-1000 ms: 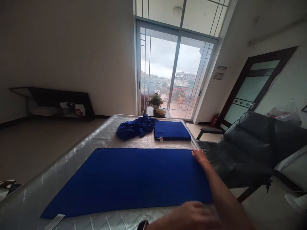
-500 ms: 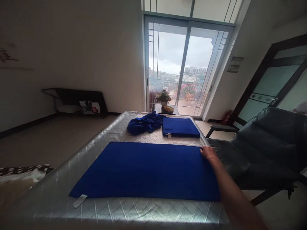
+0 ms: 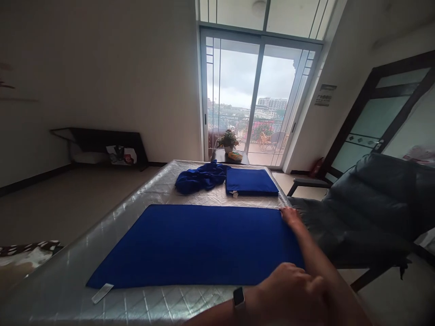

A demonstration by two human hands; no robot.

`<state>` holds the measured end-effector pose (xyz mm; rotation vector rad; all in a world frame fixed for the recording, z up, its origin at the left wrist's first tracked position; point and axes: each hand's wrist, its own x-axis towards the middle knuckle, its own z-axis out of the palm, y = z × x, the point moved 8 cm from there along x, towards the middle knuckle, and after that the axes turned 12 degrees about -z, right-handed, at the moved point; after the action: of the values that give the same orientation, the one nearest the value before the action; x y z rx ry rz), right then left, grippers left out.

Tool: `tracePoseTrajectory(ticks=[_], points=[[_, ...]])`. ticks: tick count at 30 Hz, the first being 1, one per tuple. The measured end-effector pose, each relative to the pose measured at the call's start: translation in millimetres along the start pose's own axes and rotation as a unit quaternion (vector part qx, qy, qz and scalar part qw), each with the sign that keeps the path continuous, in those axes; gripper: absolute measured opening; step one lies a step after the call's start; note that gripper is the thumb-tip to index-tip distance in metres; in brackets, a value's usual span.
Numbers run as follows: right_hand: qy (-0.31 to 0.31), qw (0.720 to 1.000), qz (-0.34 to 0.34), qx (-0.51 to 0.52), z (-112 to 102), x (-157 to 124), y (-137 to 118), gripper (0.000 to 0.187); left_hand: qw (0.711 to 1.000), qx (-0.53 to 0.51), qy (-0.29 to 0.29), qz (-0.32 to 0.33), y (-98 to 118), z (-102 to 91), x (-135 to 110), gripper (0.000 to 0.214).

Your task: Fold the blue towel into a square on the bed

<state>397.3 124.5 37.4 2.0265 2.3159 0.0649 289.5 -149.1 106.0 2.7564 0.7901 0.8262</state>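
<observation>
Where a smooth, roughly rectangular royal-blue cloth [image 3: 204, 244] lies spread flat on a quilted, silvery-sheened mattress [image 3: 183, 299], two bare hands are placed at its right side. The right hand [image 3: 290, 217] is at the cloth's far right corner, its fingers pinching the edge there. The left hand [image 3: 295, 289], with a dark, rectangular-faced wristwatch [image 3: 239, 296] at the wrist, is over the cloth's near right corner, which it hides; its fingers are curled, but whether they pinch the fabric cannot be told. A narrow white label [image 3: 102, 294] projects from the cloth's near left corner. Beyond the cloth's far edge, on the same mattress, rest a neatly folded royal-blue bundle [image 3: 251, 181], toward the right, and, just beside it on the left, a crumpled heap of royal-blue fabric [image 3: 202, 178]. To the cloth's right stands a black, padded armchair [image 3: 370, 213]; well beyond the cloth is a metal-framed sliding glass door [image 3: 233, 81].
</observation>
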Motion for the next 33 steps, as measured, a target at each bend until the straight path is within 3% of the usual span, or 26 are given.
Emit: tracePoseTrajectory(ticks=[3, 6, 12, 20, 24, 28, 33], points=[[-0.003, 1.0, -0.004, 0.003, -4, 2, 4, 0.035, 0.995, 0.057, -0.007, -0.079, -34, 19.8, 5, 0.022], [-0.007, 1.0, 0.003, 0.004, -7, 4, 7, 0.032, 0.992, 0.098, -0.026, -0.081, -45, 44.1, -1, 0.025], [-0.006, 1.0, 0.014, 0.009, -11, 5, 7, 0.027, 0.992, 0.115, -0.026, -0.045, -27, 61.2, -6, 0.02], [-0.003, 1.0, 0.018, 0.008, -11, 9, 10, 0.024, 0.992, 0.058, -0.058, -0.092, -13, 63.1, 31, 0.02], [-0.001, 1.0, 0.019, 0.009, -9, 10, 12, 0.021, 0.991, 0.053, -0.04, -0.112, -11, 73.1, 37, 0.022], [0.007, 1.0, 0.018, 0.012, -9, 9, 12, 0.022, 0.994, 0.07, -0.024, -0.084, -10, 85.2, 35, 0.023], [0.007, 0.999, 0.027, 0.018, -11, 6, 9, 0.022, 0.994, 0.061, -0.018, -0.092, -15, 80.2, 30, 0.019]])
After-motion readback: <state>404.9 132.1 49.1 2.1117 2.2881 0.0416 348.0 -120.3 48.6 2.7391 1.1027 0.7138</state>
